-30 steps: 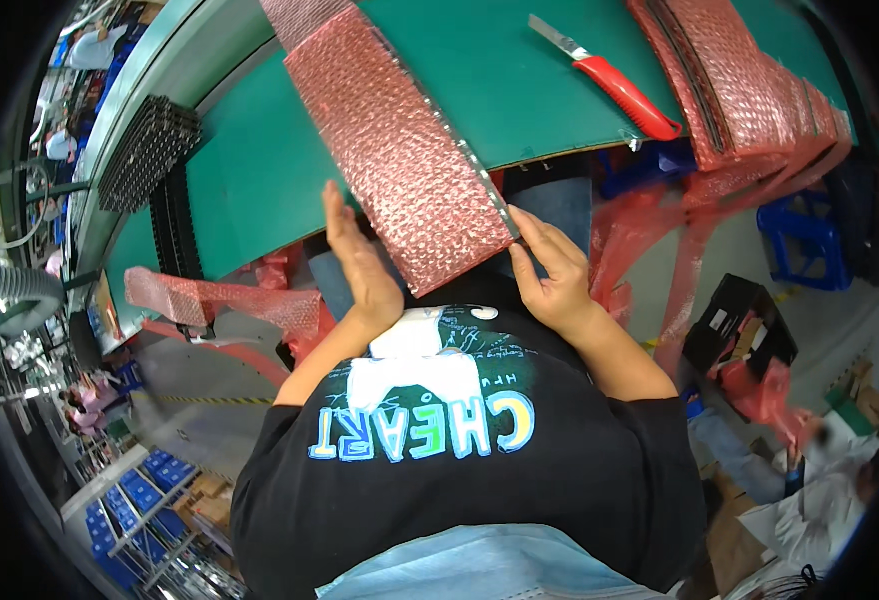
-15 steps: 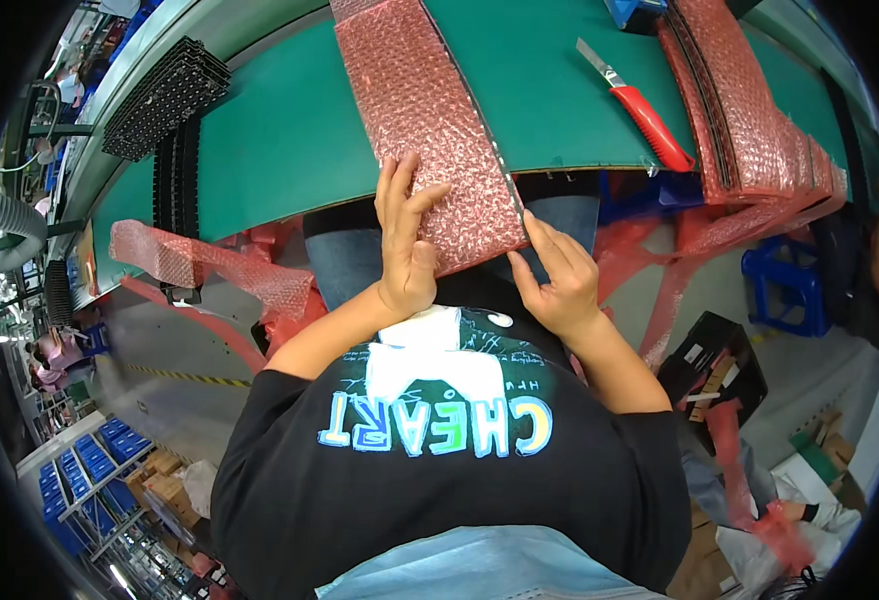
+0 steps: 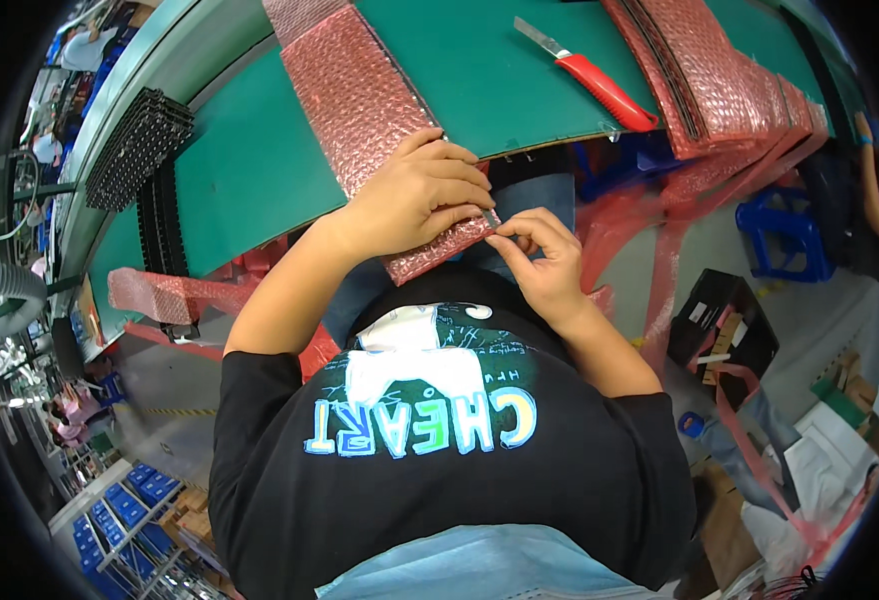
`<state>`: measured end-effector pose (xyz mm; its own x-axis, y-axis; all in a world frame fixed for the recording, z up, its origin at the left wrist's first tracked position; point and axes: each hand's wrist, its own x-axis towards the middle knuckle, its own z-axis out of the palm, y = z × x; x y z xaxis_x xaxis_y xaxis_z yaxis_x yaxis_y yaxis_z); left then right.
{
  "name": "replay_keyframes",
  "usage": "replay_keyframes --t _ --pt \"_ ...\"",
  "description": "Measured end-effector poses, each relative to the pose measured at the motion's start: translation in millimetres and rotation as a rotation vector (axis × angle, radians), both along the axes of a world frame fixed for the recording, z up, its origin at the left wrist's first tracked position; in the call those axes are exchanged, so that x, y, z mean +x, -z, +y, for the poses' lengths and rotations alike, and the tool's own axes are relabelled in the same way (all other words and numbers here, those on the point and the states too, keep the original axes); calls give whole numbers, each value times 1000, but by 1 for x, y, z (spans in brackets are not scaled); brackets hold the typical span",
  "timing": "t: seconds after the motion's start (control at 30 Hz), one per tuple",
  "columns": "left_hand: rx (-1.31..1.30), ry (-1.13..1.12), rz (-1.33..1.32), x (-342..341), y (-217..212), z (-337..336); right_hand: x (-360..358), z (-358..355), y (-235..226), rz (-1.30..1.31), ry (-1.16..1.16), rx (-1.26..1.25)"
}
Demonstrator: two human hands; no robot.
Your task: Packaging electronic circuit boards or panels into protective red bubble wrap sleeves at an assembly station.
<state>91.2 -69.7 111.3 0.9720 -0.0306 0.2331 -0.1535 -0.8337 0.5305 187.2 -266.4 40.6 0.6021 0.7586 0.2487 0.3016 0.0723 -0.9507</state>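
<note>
A long package in pink bubble wrap lies from the green table toward me, its near end sticking out past the table edge above my lap. A dark strip shows along its right side. Across its near part rests my left hand, the fingers bent over the right edge and gripping there. My right hand is closed in a pinch at the near right corner, thumb and forefinger on the wrap. What lies under the left palm is hidden.
On the green table lies a red-handled knife, its blade out. More wrapped packages sit at the right, with pink wrap strips hanging down. Black slotted racks stand at the left. A blue stool and black box are on the floor.
My left hand has gone from lying flat on the package to curling over its right edge. My right hand now pinches the corner. The whole view has shifted slightly.
</note>
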Motion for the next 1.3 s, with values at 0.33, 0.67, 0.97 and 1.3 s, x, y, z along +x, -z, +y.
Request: replay_keyframes --t 0.33,0.67,0.97,1.3 --pt "-16 51 103 4 5 4 -4 -1 -3 -107 66 26" --pt "-5 40 137 12 -6 -3 -7 1 8 -85 84 -9" --pt "6 71 206 15 -13 -11 0 3 -2 -259 81 49" --pt "3 30 195 18 -2 -11 15 2 11 -59 -103 -1"
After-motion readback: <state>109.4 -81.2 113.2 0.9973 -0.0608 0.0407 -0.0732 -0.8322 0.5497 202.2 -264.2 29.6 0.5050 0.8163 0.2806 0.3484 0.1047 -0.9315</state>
